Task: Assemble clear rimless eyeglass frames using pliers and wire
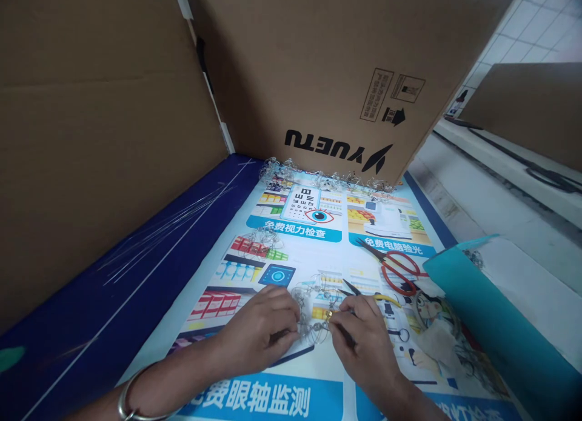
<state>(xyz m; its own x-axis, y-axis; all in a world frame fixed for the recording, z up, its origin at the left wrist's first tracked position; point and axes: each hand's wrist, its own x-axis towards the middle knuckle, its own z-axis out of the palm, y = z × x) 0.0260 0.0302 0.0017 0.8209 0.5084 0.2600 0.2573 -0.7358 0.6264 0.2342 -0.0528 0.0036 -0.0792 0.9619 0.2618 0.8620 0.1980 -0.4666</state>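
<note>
A ring of thin looped wire with small clear beads lies on the printed sheet between my hands. My left hand pinches its left side, thumb and fingers together. On the opposite side, my right hand has its fingers closed at the wire, with a small gold-coloured piece at the fingertips. Just beyond the right hand, pliers with dark jaws and a yellow handle lie partly hidden by that hand. Red-handled scissors rest farther back, blades pointing left.
Cardboard panels stand at the back and left. Several wire-and-bead clusters line the back panel's foot; another bundle lies nearer. Straight wires lie left. A teal box stands right, beside a wire coil and crumpled white material.
</note>
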